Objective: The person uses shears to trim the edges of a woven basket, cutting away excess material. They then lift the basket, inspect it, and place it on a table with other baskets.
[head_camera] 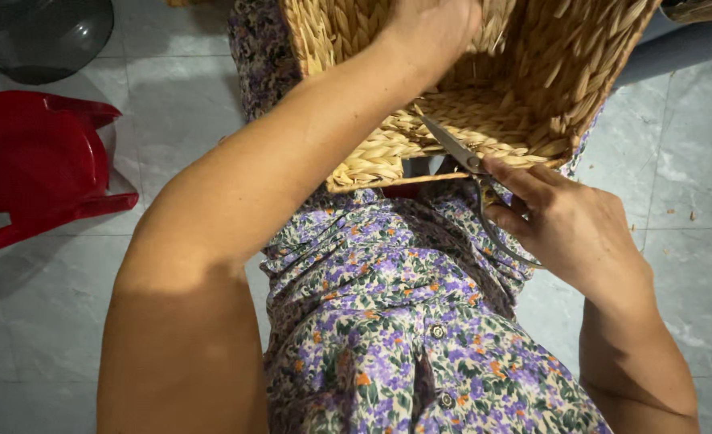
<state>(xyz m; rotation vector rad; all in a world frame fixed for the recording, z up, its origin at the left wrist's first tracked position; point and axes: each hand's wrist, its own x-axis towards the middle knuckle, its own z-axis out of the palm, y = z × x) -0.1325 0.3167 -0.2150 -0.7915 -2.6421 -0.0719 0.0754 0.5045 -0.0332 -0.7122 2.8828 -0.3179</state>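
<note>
Woven basket (533, 88), coarse braided straw, rectangular, tipped on the lap over a floral dress (396, 321); inside hidden. Left hand (432, 28) clamped on the basket's side. Right hand (569, 229) closed through the handles of metal scissors (464, 157), blades pointing up-left against the basket's lower rim. Red plastic stool (34, 161) on grey tiled floor (685, 241), left.

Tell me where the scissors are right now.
In the head view, right of centre: the scissors are in the right hand, blades pointing at the lower rim of the woven basket on the lap.
</note>
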